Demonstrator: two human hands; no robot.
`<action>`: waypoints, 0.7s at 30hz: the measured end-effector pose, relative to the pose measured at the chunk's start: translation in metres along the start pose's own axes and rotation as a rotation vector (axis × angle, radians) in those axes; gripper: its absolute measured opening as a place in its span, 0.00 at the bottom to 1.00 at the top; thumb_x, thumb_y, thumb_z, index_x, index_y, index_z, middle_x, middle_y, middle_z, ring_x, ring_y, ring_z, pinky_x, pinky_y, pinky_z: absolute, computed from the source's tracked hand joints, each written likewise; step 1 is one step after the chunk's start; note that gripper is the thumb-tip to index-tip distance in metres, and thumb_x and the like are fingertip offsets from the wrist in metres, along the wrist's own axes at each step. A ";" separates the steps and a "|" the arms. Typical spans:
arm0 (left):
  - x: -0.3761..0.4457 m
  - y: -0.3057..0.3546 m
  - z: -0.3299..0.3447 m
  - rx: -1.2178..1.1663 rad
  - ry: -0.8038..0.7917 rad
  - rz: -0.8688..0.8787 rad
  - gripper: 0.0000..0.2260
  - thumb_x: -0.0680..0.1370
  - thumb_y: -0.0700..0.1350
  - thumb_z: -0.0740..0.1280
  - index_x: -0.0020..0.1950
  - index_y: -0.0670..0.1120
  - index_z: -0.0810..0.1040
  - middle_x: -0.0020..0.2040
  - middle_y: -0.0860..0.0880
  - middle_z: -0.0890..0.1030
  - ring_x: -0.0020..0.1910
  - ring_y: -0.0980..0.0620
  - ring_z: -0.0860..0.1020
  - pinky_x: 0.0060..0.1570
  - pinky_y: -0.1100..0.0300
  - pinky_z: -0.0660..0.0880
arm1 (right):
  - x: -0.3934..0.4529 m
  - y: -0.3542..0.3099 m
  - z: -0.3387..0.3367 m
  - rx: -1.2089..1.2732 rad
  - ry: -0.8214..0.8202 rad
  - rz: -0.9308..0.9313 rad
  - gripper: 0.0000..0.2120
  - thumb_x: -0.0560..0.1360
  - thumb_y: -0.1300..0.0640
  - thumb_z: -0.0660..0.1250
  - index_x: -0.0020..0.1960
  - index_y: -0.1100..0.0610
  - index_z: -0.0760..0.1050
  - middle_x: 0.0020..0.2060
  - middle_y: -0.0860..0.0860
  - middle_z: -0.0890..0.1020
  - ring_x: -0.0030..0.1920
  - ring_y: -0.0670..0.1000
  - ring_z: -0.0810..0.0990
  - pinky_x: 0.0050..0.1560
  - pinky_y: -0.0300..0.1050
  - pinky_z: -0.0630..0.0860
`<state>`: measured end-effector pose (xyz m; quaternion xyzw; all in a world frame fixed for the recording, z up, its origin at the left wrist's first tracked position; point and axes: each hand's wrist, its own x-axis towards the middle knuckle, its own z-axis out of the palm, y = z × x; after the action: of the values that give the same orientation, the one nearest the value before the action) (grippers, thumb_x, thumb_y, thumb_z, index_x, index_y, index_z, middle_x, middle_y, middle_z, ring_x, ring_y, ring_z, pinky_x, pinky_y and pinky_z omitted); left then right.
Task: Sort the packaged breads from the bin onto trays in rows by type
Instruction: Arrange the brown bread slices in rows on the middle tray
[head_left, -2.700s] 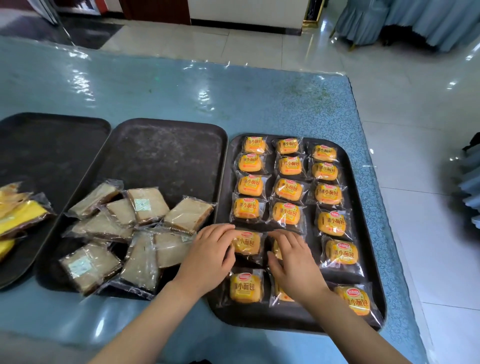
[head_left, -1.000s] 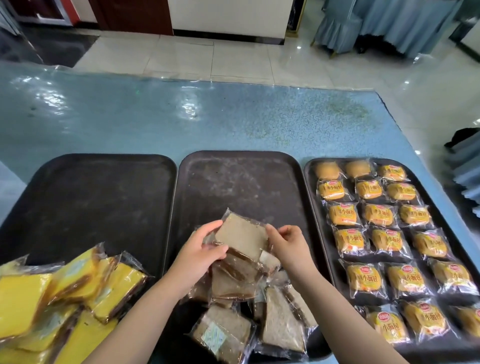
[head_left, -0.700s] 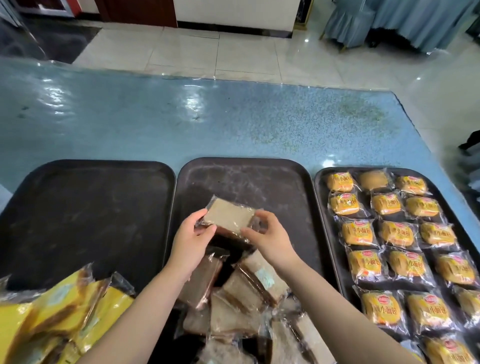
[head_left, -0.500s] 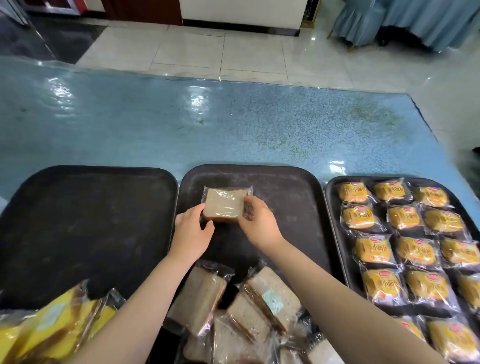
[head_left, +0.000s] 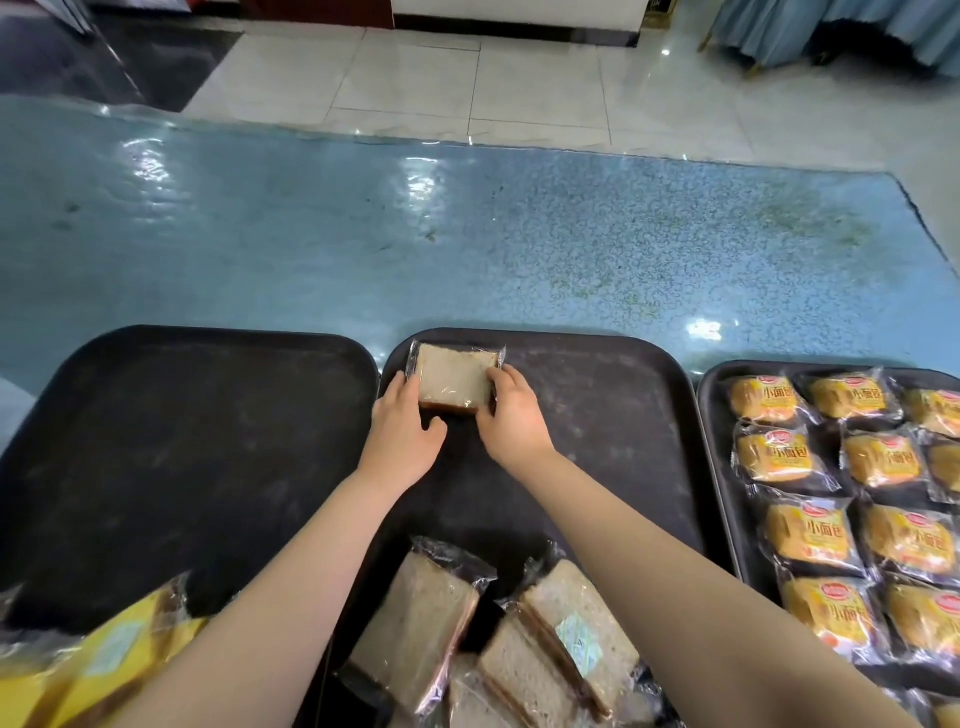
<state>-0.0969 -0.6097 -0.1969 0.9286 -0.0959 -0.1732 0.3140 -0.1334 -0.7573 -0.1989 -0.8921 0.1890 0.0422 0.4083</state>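
Note:
A brown sliced-bread packet (head_left: 453, 380) lies flat in the far left corner of the middle black tray (head_left: 602, 395). My left hand (head_left: 402, 431) touches its left edge and my right hand (head_left: 511, 415) grips its right edge. Several more brown bread packets (head_left: 498, 639) lie heaped at the near end of the same tray. The right tray (head_left: 714, 447) carries rows of small orange bun packets (head_left: 810, 535). The left tray (head_left: 182, 441) has yellow cake packets (head_left: 78, 670) piled at its near left corner.
The three trays sit side by side on a blue speckled tabletop (head_left: 467, 244) under a glossy cover. Beyond its far edge is a tiled floor (head_left: 493, 83), with blue draped furniture (head_left: 831, 31) at the top right.
Both hands lifted one brown bread packet off the heap and carried it away from me to the far left corner of the middle tray, where it now lies flat.

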 end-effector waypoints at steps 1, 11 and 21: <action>0.000 -0.001 0.000 0.003 -0.003 -0.005 0.30 0.78 0.44 0.64 0.78 0.45 0.57 0.78 0.44 0.57 0.75 0.39 0.58 0.73 0.46 0.59 | -0.002 0.001 0.000 -0.012 -0.003 0.007 0.25 0.79 0.62 0.61 0.75 0.59 0.61 0.77 0.54 0.58 0.75 0.55 0.60 0.72 0.46 0.61; -0.067 -0.009 -0.002 0.083 -0.014 0.130 0.27 0.79 0.44 0.64 0.77 0.46 0.61 0.78 0.46 0.59 0.76 0.45 0.56 0.75 0.50 0.55 | -0.097 0.028 -0.044 -0.103 -0.022 -0.031 0.26 0.78 0.58 0.62 0.75 0.57 0.61 0.74 0.53 0.64 0.75 0.54 0.60 0.73 0.44 0.56; -0.173 -0.003 0.007 -0.027 -0.104 0.365 0.17 0.79 0.43 0.63 0.68 0.54 0.73 0.64 0.61 0.71 0.66 0.64 0.66 0.69 0.61 0.63 | -0.241 0.071 -0.054 -0.220 -0.049 -0.013 0.28 0.75 0.42 0.67 0.71 0.52 0.66 0.67 0.47 0.71 0.68 0.50 0.67 0.70 0.42 0.62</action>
<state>-0.2588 -0.5614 -0.1585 0.8813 -0.2763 -0.1622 0.3474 -0.3871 -0.7667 -0.1588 -0.9314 0.1675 0.0819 0.3128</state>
